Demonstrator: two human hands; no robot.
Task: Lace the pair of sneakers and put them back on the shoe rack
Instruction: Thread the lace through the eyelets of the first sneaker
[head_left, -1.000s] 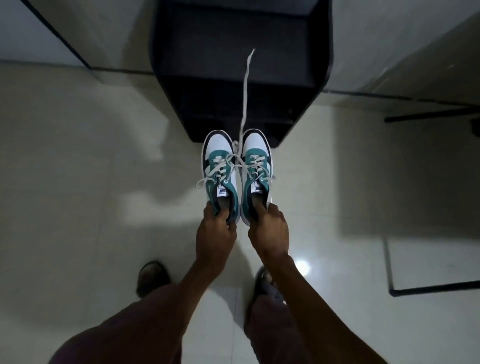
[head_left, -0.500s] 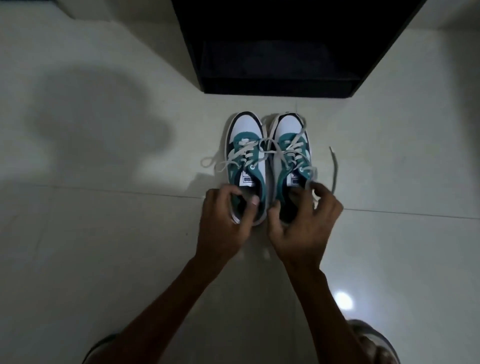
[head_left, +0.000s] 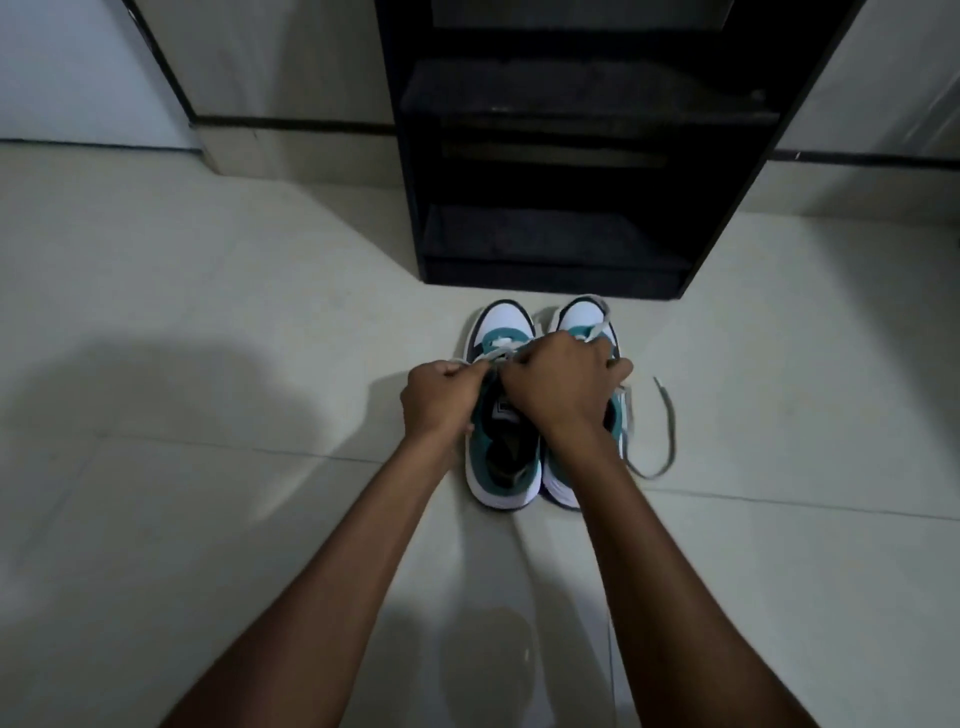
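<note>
Pale tiled floor (head_left: 208, 519) spreads under everything, and just beyond the two hands stands the black shoe rack (head_left: 571, 182), its dark shelves open toward the person. Directly beneath the hands, side by side with toes pointing at the rack, sit the left sneaker (head_left: 501, 467) and the right sneaker (head_left: 576, 322), both teal and white and resting on the floor short of the rack. The left hand (head_left: 436, 397) and right hand (head_left: 561, 387) are each closed into a pinch on the pale lace (head_left: 498, 358) over the left sneaker's tongue, knuckles nearly touching, while a loose lace (head_left: 667, 415) from the right sneaker curls on the tiles just right of the right hand.
</note>
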